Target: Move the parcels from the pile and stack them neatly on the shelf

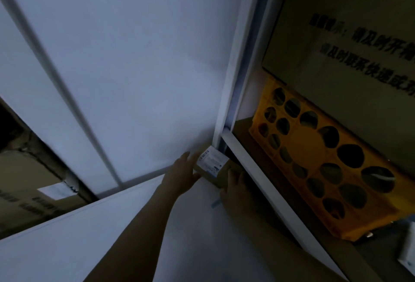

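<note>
A small brown parcel (221, 172) with a white shipping label sits in the back corner of a white shelf board (125, 232), against the white upright post (233, 75). My left hand (183, 175) touches the parcel's left side with its fingers nearly straight. My right hand (234, 188) holds its right side, fingers wrapped over the near edge. Both forearms reach in from the bottom of the frame.
A yellow perforated crate (314, 165) lies tilted in the neighbouring shelf bay on the right, under a large cardboard box (350, 34) with black printing. More cardboard boxes (33, 182) show at the lower left behind the shelf. A white wall panel fills the background.
</note>
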